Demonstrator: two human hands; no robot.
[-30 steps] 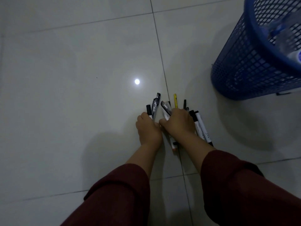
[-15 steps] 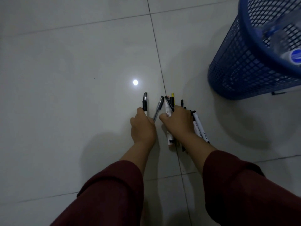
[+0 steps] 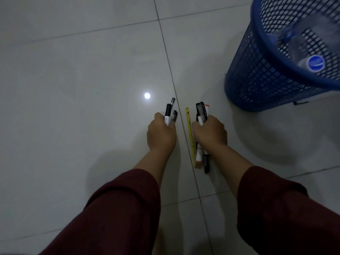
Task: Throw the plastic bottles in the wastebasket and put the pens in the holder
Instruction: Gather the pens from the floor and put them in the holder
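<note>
My left hand (image 3: pixel 161 135) is closed around two pens (image 3: pixel 168 115), a white marker with a black cap and a dark pen, their tips pointing away from me. My right hand (image 3: pixel 209 132) grips a bundle of pens and markers (image 3: pixel 201 112); their ends stick out past both sides of the fist. A thin yellow pen (image 3: pixel 190 137) lies on the floor between my hands, along the tile joint. The blue mesh wastebasket (image 3: pixel 257 76) stands at the upper right with clear plastic bottles (image 3: pixel 309 57) inside. No pen holder is in view.
The floor is pale glossy tile (image 3: pixel 73 89) with a bright lamp reflection (image 3: pixel 147 95) left of the pens. A small dark object (image 3: pixel 299 103) peeks out beside the wastebasket's base. My dark red sleeves fill the bottom of the view.
My hands have drawn apart, each lifting its own share of the pens. The yellow pen now lies alone on the floor between them.
</note>
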